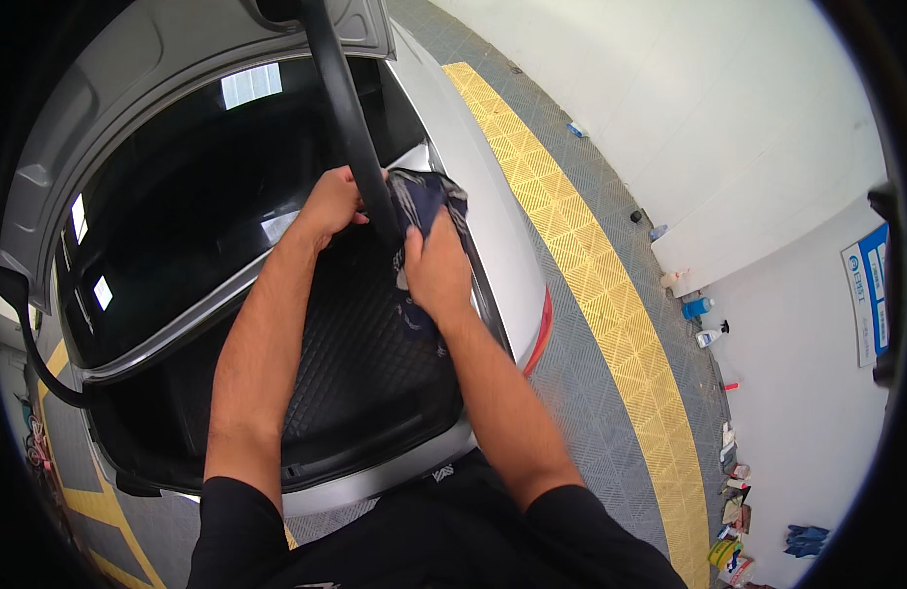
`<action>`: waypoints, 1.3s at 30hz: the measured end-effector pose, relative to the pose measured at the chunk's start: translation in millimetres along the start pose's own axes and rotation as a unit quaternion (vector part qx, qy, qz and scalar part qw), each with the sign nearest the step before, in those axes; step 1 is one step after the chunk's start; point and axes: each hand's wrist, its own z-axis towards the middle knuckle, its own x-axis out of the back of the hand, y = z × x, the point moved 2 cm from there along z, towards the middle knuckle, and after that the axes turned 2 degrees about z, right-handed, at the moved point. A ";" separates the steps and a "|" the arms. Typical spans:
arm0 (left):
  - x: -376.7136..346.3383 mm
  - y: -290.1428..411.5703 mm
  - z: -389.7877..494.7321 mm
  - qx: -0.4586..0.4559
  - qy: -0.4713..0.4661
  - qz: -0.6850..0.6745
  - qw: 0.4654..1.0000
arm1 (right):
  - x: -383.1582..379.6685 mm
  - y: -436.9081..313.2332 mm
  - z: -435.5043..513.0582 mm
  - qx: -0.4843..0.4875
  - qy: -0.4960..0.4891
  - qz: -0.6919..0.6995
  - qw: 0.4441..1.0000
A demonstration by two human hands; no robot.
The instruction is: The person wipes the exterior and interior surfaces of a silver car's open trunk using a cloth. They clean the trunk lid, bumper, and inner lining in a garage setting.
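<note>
A silver car's raised trunk lid (114, 81) stands over the rear window (195, 191) and the trunk with its black quilted mat (343, 353). My right hand (438, 272) is closed on a dark blue patterned cloth (427, 195), at the right corner of the trunk opening beside the lid's black hinge arm (343, 110). Part of the cloth hangs down below the hand. My left hand (334, 202) is at the other side of the same hinge arm, with its fingers curled and partly hidden behind it; whether they grip the arm is not visible.
The second hinge arm (37, 361) rises at the left. A red tail light (543, 331) is at the right. Beyond the yellow floor strip (593, 280), a blue bottle (696, 308), a white spray bottle (711, 336) and several other items line the wall (718, 147).
</note>
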 end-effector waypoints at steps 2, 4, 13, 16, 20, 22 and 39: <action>-10.1 10.3 -3.8 -0.040 0.001 0.043 0.998 | 5.4 -5.0 1.4 -0.027 -0.040 0.011 0.999; -7.1 11.9 0.0 -0.078 -0.040 0.058 0.994 | 9.3 3.0 38.3 -0.036 -0.132 0.109 0.985; -3.7 -23.8 12.9 -0.223 0.052 0.228 0.946 | -5.4 4.4 2.4 0.034 -0.063 -0.067 0.995; -12.8 -22.7 12.8 -0.226 0.082 0.244 0.939 | -5.4 14.4 36.5 -0.012 -0.126 -0.053 0.990; -22.0 -24.7 12.1 -0.233 0.095 0.210 0.945 | -3.6 10.0 66.6 -0.037 -0.182 -0.066 0.980; -16.4 -31.3 8.2 -0.223 0.089 0.176 0.955 | 0.5 0.2 50.7 -0.055 -0.218 -0.077 0.971; -22.5 -38.3 5.6 -0.262 0.052 0.156 0.951 | 2.5 -6.5 67.8 -0.071 -0.239 -0.084 0.965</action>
